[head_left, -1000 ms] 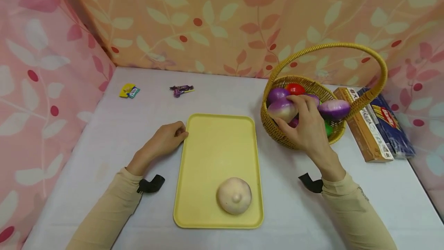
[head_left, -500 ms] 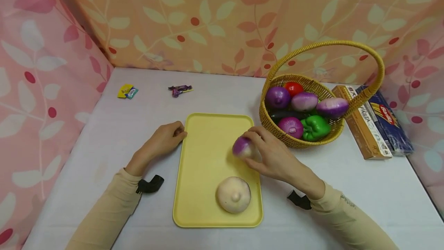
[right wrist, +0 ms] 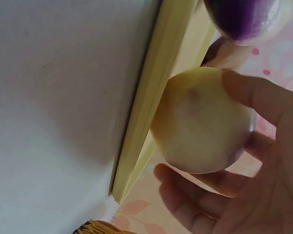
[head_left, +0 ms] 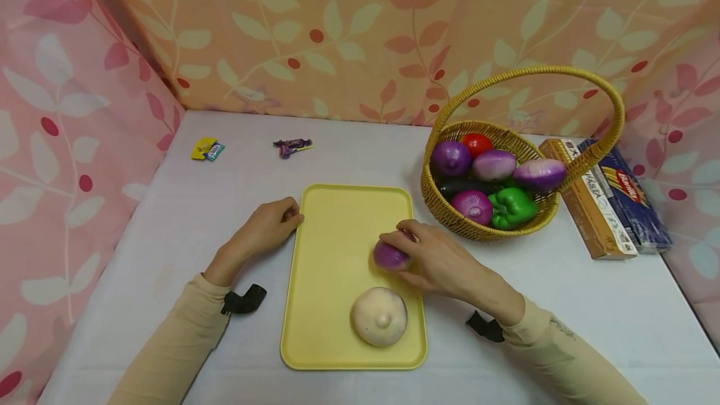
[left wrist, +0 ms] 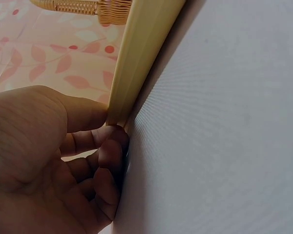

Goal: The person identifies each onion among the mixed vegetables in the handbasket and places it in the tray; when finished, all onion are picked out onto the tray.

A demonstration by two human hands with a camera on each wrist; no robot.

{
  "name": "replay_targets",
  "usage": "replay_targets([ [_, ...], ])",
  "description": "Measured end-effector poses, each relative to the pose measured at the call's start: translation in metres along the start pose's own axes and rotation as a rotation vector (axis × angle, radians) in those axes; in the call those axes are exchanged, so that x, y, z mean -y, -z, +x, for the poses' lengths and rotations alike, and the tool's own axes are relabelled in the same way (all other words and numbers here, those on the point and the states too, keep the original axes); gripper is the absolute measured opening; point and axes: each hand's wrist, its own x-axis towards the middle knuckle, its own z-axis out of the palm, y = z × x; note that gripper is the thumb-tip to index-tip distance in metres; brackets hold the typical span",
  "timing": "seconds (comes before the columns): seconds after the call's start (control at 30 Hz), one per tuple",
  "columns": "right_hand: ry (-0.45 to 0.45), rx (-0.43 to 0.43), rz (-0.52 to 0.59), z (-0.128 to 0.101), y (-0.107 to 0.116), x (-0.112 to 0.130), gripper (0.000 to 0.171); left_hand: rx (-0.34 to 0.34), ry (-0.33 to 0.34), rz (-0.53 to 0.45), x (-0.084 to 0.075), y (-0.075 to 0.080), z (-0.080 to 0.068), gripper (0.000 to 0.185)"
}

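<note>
A yellow tray (head_left: pixel 332 255) lies on the white table in front of me. My left hand (head_left: pixel 269 227) pinches its left edge near the far corner; in the left wrist view the thumb is against the rim (left wrist: pixel 136 53) and the fingers curl below. Over the right part of the tray, my right hand (head_left: pixel 450 265) holds a purple-and-white turnip (head_left: pixel 390 257) between thumb and fingers. The turnip's pale side (right wrist: pixel 200 122) shows in the right wrist view, close to the tray; contact is unclear. A second turnip (head_left: pixel 380 317) sits in the near right part, pale side up.
A wicker basket (head_left: pixel 458 222) with a tall handle stands at the back right, holding a green pepper (head_left: pixel 512 207), a red onion (head_left: pixel 472 206), a tomato (head_left: pixel 476 144) and purple vegetables. Pasta packs (head_left: pixel 590 211) lie beyond it. Small wrapped sweets (head_left: pixel 292 147) lie at the back left.
My right hand has brought the turnip from the basket leftward to the tray, then turned it so its purple side faces up. My left hand has stayed at the tray's edge.
</note>
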Motion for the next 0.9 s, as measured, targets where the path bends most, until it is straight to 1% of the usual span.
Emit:
replay_targets([
  [0.07, 0.013, 0.019, -0.018, -0.0013, 0.0008, -0.0002, 0.057, 0.001, 0.002, 0.002, 0.0003, -0.0001, 0.0002, 0.01],
  [0.17, 0.003, 0.036, -0.014, -0.0025, 0.0009, -0.0001, 0.056, 0.003, 0.003, 0.001, 0.0003, 0.0, 0.0003, 0.011],
  [0.3, -0.023, 0.034, 0.044, -0.0028, 0.0007, -0.0004, 0.055, 0.003, 0.001, -0.003, 0.0005, 0.0002, 0.0006, 0.011],
  [0.33, -0.026, 0.029, 0.06, -0.0029, 0.0002, -0.0008, 0.055, 0.004, 0.0, -0.005, 0.0006, 0.0002, 0.0007, 0.01],
  [0.43, -0.013, 0.0, 0.099, -0.0032, 0.0003, -0.0028, 0.063, 0.002, -0.005, -0.006, 0.0012, -0.0002, 0.001, 0.011],
  [0.53, -0.002, -0.043, 0.112, -0.0023, 0.0011, -0.0049, 0.069, -0.001, -0.011, -0.01, 0.0014, -0.0006, 0.0008, 0.011],
  [0.63, -0.037, -0.076, 0.116, -0.0006, 0.0029, -0.0052, 0.07, -0.005, -0.011, -0.013, 0.0011, -0.0006, 0.0005, 0.011],
  [0.73, -0.086, -0.087, 0.147, 0.0008, 0.0033, -0.005, 0.073, -0.003, -0.009, -0.012, 0.0009, -0.0004, 0.0002, 0.011],
  [0.8, -0.094, -0.091, 0.175, 0.0012, 0.003, -0.0051, 0.077, -0.001, -0.007, -0.009, 0.0006, 0.0, 0.0003, 0.011],
  [0.9, -0.077, -0.098, 0.197, 0.0015, 0.0019, -0.0053, 0.074, 0.002, -0.008, -0.004, 0.0001, 0.0005, 0.0005, 0.011],
])
